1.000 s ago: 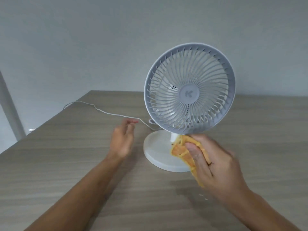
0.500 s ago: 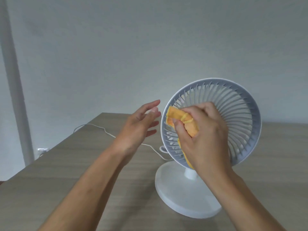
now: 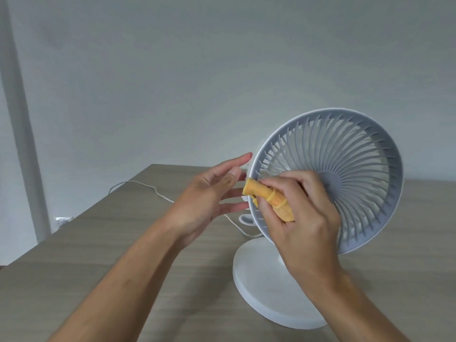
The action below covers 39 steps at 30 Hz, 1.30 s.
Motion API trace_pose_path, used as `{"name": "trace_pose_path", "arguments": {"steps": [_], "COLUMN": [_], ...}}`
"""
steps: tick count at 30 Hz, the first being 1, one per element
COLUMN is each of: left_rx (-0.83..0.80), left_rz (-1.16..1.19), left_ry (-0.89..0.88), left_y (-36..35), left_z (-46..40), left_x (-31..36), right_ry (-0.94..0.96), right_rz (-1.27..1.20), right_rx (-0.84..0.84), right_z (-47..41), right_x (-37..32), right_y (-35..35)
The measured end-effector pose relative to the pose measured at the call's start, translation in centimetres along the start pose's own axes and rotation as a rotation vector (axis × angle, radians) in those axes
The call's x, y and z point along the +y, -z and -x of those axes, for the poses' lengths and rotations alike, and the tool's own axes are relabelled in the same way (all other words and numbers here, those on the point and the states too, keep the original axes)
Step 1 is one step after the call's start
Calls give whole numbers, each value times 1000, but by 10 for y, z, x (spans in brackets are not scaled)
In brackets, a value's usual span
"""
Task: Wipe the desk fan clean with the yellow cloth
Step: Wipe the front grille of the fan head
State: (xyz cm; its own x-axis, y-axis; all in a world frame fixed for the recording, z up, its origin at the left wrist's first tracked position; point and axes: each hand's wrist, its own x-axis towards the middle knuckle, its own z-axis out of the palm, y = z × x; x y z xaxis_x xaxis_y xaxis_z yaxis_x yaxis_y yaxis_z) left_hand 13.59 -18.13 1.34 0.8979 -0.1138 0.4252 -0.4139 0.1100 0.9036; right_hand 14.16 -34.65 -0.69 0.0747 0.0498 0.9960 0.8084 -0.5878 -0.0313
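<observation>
On wood-grain table (image 3: 74,280): white plastic fan (image 3: 328,178), round ribbed grille tilted up-left. Right hand (image 3: 303,218) grips bunched yellow cloth (image 3: 269,199), long axis toward the left rim. Left hand (image 3: 209,196) loose, fingers straight, beside rim.

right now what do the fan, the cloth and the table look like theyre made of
Fan: looks like moulded plastic, smooth matte white and pale grey, with thin uniform grille ribs.
Cloth: soft yellow fabric, probably microfibre; it bunches up and has a stitched edge.
Table: wood-look surface, matte grey-brown with straight grain lines; laminate or real wood, cannot tell.
</observation>
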Motion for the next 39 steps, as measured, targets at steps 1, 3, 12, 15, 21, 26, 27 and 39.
{"name": "trace_pose_path", "arguments": {"steps": [1, 3, 12, 15, 21, 26, 27, 39], "left_rx": [-2, -2, 22, 31, 39, 58, 64, 75], "left_rz": [6, 19, 7, -13, -26, -27, -35, -79], "left_ry": [0, -1, -16, -20, -29, -17, -16, -26], "left_y": [0, 0, 0, 0, -3, -6, -6, -8], "left_z": [0, 0, 1, 0, 0, 0, 0, 0], "left_x": [0, 0, 0, 0, 1, 2, 1, 1], "right_ry": [3, 8, -45, -81, -121, -129, -131, -25], "right_rz": [-1, 2, 37, 40, 55, 29, 14, 89], "right_rx": [21, 25, -166, -214, -246, -252, -260, -375], "right_z": [-1, -2, 10, 8, 6, 8, 7, 13], "right_x": [-1, -2, 0, -3, -1, -1, -3, 11], "right_y": [0, -1, -2, -2, 5, 6, 4, 20]}}
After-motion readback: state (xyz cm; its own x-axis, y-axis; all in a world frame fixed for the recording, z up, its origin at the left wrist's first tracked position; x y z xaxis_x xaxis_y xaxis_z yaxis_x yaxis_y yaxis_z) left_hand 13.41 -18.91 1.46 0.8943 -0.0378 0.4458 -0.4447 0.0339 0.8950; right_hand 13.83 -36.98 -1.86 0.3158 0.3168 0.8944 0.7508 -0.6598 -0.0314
